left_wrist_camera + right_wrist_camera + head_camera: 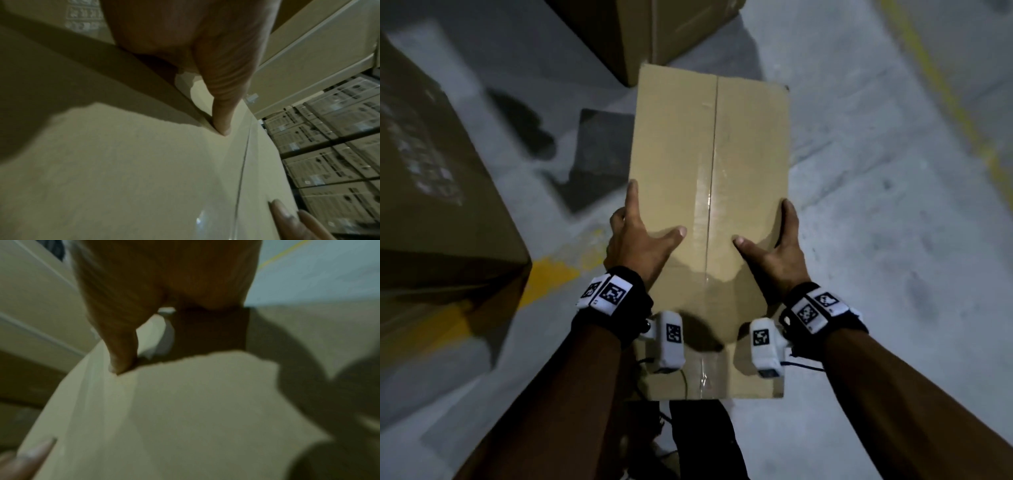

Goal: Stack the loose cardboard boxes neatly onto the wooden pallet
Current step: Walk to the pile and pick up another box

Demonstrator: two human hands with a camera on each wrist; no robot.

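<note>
I hold a long plain cardboard box (pixel 709 171) with a taped centre seam in front of me, above the grey floor. My left hand (pixel 640 240) grips its left edge, thumb on the top face and fingers down the side. My right hand (pixel 780 246) grips the right edge the same way. The left wrist view shows my left thumb (pixel 220 113) pressed on the box top (pixel 123 162). In the blurred right wrist view my right thumb (pixel 121 353) rests on the box (pixel 185 402). No pallet is in view.
A large cardboard box (pixel 431 171) stands close at the left and another (pixel 647 31) just beyond the held box. A dark flat piece (pixel 599 150) lies on the floor between them. A yellow floor line (pixel 945 85) runs along the right. Stacked printed boxes (pixel 329 146) stand further off.
</note>
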